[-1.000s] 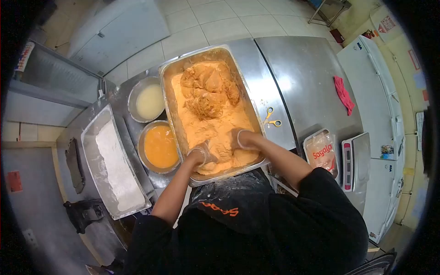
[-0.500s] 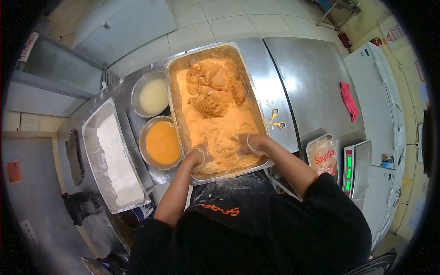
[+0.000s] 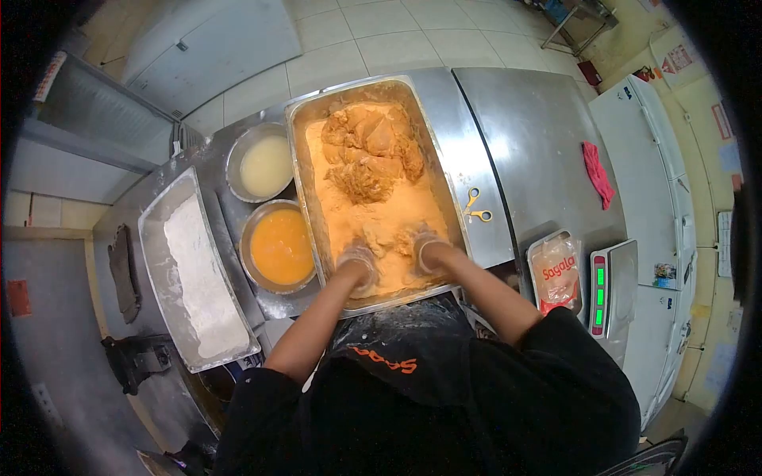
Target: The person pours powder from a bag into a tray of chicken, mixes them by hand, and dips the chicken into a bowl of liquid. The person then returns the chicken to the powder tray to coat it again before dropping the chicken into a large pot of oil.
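Observation:
A deep metal tray [image 3: 305,186] holds orange seasoned flour [image 3: 429,210], with raw marinated chicken pieces [image 3: 373,147] heaped at its far end. Both my hands wear clear plastic gloves and are down in the flour at the near end. My left hand [image 3: 359,266] is sunk in by the tray's left side. Opposite it, my right hand [image 3: 429,252] dips in near the right side, somewhat blurred. Clumpy, flour-covered lumps [image 3: 393,246] lie between them. Flour hides the fingers of both hands, so I cannot see what they hold.
Left of the tray stand a bowl of pale liquid [image 3: 267,168], a bowl of orange liquid [image 3: 282,247] and a long pan of white flour [image 3: 198,278]. Yellow-handled scissors [image 3: 476,206], a pink cloth [image 3: 597,174], a wrapped pack [image 3: 556,270] and a digital scale [image 3: 613,289] are to the right.
My hands have come closer together in the flour. The left has shifted right and the right has moved slightly inward. The lumps between them are piled higher.

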A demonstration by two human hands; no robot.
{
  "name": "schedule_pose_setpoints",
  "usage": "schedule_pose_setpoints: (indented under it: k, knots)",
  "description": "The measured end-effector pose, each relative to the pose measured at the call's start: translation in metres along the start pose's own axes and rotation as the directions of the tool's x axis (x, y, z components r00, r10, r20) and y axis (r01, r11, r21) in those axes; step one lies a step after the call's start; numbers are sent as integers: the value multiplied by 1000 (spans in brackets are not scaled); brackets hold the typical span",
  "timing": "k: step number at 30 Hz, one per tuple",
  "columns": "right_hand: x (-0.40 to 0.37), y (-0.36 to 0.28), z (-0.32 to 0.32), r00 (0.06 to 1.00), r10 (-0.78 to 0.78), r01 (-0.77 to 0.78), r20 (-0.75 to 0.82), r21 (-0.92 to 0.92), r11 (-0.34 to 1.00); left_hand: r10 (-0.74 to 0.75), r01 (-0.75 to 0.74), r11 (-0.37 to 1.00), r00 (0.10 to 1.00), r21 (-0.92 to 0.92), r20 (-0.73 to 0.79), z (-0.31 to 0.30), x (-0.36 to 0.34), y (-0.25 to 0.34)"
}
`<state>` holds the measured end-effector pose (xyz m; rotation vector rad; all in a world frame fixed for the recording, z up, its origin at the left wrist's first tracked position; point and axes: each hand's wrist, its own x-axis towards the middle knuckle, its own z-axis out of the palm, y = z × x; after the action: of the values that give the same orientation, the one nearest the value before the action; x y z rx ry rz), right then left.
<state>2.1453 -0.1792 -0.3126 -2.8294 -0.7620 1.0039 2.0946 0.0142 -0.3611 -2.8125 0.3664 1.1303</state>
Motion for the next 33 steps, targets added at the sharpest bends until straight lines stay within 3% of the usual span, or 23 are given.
schedule_pose_setpoints:
  k: [2, 3, 4, 6, 8, 10, 12, 14, 15, 16, 18, 19, 20, 21, 22, 25, 27, 30, 31, 33]
  knots:
    - [18, -5, 38, 983, 38, -54, -181, -86, 995, -16, 18, 1000, 992, 12, -122, 26, 12, 9]
    - [28, -7, 57, 961, 56, -91, -270, -119, 989, -77, 57, 987, 987, -148, -138, 20, 7, 13]
    - [22, -8, 12, 991, 46, -44, 123, -21, 999, -137, 89, 948, 981, -305, -139, 18, 4, 14]
    - [12, -6, -40, 865, -34, -20, 500, 103, 994, 66, -47, 936, 997, -349, 43, 26, 15, -11]
    - [4, 9, -56, 851, -79, 12, 518, 133, 991, 122, -47, 911, 980, -410, 159, -45, -31, -22]
    - [-1, 9, -15, 990, -61, 61, 130, -1, 998, 100, -107, 993, 986, -47, -133, -3, -13, -18]
    - [9, 13, 10, 998, -57, 57, -18, 15, 998, 37, -53, 997, 967, -56, -253, 35, 17, -13]
    - [18, 12, 7, 993, -52, 31, 104, 198, 980, -118, 42, 901, 981, -433, -151, 27, 23, -4]
    - [21, 19, 4, 971, -82, 43, 224, 175, 984, -24, 12, 948, 999, -317, -35, 26, 21, -10]
    - [16, 24, -15, 934, -108, 59, 340, 152, 987, 55, -35, 979, 994, -202, 92, -22, -15, -15]
    - [16, 27, -32, 878, -111, 56, 465, 130, 990, 137, -128, 990, 954, -51, 268, -57, -28, -22]
    - [18, 26, -33, 873, -94, 36, 479, 127, 991, 156, -159, 987, 938, -14, 311, -59, -23, -25]
    - [17, 22, -22, 925, -59, 23, 375, 100, 995, 172, -192, 981, 919, 22, 354, -55, -18, -27]
    - [16, 17, -11, 964, -23, 3, 265, 76, 997, 110, -114, 990, 992, 82, 58, -35, -19, -18]
    - [13, 5, 25, 1000, 22, -23, 15, 27, 999, 49, -21, 993, 967, 114, -251, 0, -19, 1]
    - [12, 0, 22, 998, -28, 19, 48, 187, 982, -86, 55, 989, 970, -139, -227, 33, 21, 13]
    - [0, -1, -14, 926, -130, 6, 355, 329, 944, 110, -70, 932, 989, -355, 95, 5, 13, -6]
    - [-2, 22, -35, 882, -242, 9, 404, 499, 867, 253, -126, 896, 934, -427, 254, -19, -6, -29]
    - [-2, 20, -38, 924, -194, 64, 329, 368, 928, 118, -54, 908, 985, -416, 130, -22, -13, -26]
    - [-3, 10, -38, 979, -133, 123, 152, 75, 990, -159, 93, 902, 979, -422, -124, -23, -29, -15]
